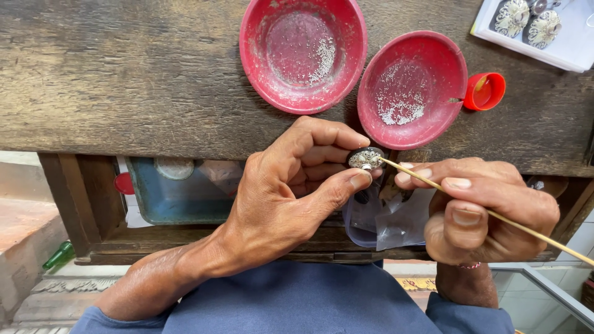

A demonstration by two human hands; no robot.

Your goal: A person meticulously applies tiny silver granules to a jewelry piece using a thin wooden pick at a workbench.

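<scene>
Two hands work just below the right red bowl [413, 89]. The left hand [291, 192] pinches a small dark ornament [365, 158] between thumb and fingertips. The right hand [482, 207], fingers closed, grips a thin stick [495, 214]; its long axis runs lower right to upper left, tip touching the ornament.

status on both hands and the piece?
Left hand pinches small dark round ornament at bench edge. Right hand holds thin stick, tip on ornament. Two red bowls of fine beads behind; nothing blocking.
</scene>
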